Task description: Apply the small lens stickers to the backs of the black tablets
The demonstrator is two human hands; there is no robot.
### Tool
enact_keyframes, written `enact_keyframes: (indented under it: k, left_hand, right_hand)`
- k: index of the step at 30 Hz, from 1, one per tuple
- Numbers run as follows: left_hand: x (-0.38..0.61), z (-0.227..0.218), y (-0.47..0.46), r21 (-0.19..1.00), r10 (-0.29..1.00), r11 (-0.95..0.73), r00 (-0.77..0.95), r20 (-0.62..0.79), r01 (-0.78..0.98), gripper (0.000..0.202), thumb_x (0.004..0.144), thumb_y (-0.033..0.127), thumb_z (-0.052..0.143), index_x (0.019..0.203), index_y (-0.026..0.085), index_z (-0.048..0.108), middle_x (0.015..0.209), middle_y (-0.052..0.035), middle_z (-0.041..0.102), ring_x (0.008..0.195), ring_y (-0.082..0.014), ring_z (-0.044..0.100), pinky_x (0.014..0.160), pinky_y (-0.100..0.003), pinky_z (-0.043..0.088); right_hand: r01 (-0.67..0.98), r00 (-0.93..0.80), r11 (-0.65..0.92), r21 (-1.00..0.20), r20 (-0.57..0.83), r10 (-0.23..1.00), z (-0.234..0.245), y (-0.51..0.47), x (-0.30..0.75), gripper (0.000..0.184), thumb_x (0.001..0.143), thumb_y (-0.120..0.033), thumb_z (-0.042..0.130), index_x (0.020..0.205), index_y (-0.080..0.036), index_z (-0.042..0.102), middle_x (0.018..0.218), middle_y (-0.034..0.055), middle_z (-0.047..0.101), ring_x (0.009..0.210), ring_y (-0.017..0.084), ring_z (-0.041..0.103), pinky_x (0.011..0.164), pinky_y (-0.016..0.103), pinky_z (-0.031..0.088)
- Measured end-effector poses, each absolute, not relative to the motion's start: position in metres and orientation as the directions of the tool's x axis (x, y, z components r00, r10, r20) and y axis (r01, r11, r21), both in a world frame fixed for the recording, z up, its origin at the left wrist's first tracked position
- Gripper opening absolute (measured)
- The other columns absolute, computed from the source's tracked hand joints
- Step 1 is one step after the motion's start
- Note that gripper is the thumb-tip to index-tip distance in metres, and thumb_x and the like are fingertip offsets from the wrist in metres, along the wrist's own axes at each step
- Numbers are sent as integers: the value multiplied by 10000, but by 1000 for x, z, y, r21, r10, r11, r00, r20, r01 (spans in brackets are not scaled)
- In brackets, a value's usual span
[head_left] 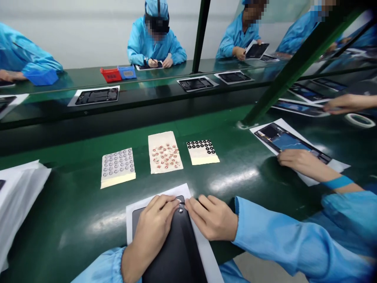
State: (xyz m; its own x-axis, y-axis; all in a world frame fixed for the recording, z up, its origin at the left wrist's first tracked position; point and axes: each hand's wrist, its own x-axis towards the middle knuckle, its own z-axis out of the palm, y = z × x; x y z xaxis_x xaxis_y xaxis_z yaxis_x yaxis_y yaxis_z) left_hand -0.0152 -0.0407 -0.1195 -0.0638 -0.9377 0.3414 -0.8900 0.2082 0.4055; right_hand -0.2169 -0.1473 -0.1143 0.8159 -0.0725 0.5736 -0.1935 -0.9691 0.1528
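A black tablet back cover lies on a white sheet at the near edge of the green bench. My left hand rests on the cover's top left, fingers curled, fingertips at the small round camera part. From the right, my right hand presses its fingertips beside that same part. Beyond them lie three sticker sheets: grey rings, red-and-white pieces and black rings.
A neighbour's hand rests on another device at the right. White foam sheets lie at the left. Several people in blue coats work across the far bench, with trays of devices and red and blue bins. A green post slants at right.
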Motion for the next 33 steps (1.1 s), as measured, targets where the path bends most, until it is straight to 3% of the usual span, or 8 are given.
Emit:
enact_keyframes:
  k: [7, 11, 13, 18, 25, 29, 31, 33]
  left_hand:
    - [-20, -116, -44, 179, -949, 240, -192, 252, -954, 182, 994, 113, 486, 1051, 147, 656, 983, -75, 676, 881, -229, 670, 778, -371, 592]
    - [-10, -104, -61, 348, -983, 158, -114, 143, -924, 198, 1038, 183, 434, 966, 176, 618, 904, -29, 629, 778, -161, 658, 713, -292, 558]
    - [3, -100, -77, 405, -986, 89, -22, 167, -910, 190, 1052, 231, 437, 996, 178, 611, 964, -30, 638, 835, -143, 661, 744, -265, 543]
    - [37, -101, -114, 230, -982, 39, 5, 187, -973, 245, 1017, 156, 435, 1039, 156, 679, 1083, -105, 635, 895, -205, 603, 724, -299, 501]
    - [29, -89, -121, 424, -993, -46, 86, 77, -905, 357, 951, 76, 387, 1039, 139, 728, 1039, -145, 633, 934, -252, 598, 878, -428, 522]
    - [-20, -84, -138, 759, -983, -179, 88, -160, -626, 393, 1041, 391, 436, 1058, 110, 710, 934, -136, 707, 819, -201, 698, 800, -357, 603]
    - [-50, -87, -151, 908, -939, -332, -1, -343, -258, 441, 1031, 468, 474, 1039, 88, 698, 881, -134, 735, 789, -173, 732, 808, -302, 624]
    - [-76, -93, -164, 859, -877, -479, -49, -478, 180, 317, 993, 376, 585, 1042, 78, 681, 944, -146, 752, 845, -170, 752, 901, -298, 618]
  right_hand:
    - [-312, 794, -947, 73, 567, -218, -124, -142, -214, 217, 997, -166, 525, 1073, -68, 702, 951, 119, 662, 799, 183, 557, 648, 336, 401]
    - [-449, 711, -879, -160, 532, -460, -122, -181, -223, 193, 1005, -321, 605, 1074, -155, 677, 985, 67, 649, 871, 151, 595, 663, 283, 404]
    - [-527, 725, -843, -113, 458, -515, -119, -208, -233, 198, 1004, -310, 599, 1135, -175, 662, 1043, 63, 647, 861, 144, 606, 611, 275, 359]
    - [-609, 793, -766, 205, 173, -584, -120, -250, -247, 190, 922, -11, 501, 957, -127, 647, 947, 90, 638, 709, 157, 562, 538, 323, 200]
    - [-574, 818, -799, 177, 167, -551, -127, -251, -248, 94, 925, -83, 551, 888, -131, 623, 914, 91, 629, 707, 164, 548, 564, 320, 246]
    - [-584, 755, -812, -3, 367, -544, -129, -233, -254, 36, 897, -167, 610, 866, -167, 628, 871, 40, 629, 746, 146, 584, 614, 292, 313]
    - [-542, 707, -831, -129, 465, -533, -131, -221, -256, 52, 897, -160, 591, 891, -171, 642, 864, 24, 635, 724, 123, 586, 625, 271, 340]
    - [-467, 689, -843, -269, 487, -537, -133, -214, -257, 102, 919, -160, 564, 938, -165, 665, 894, 30, 654, 738, 108, 600, 641, 241, 381]
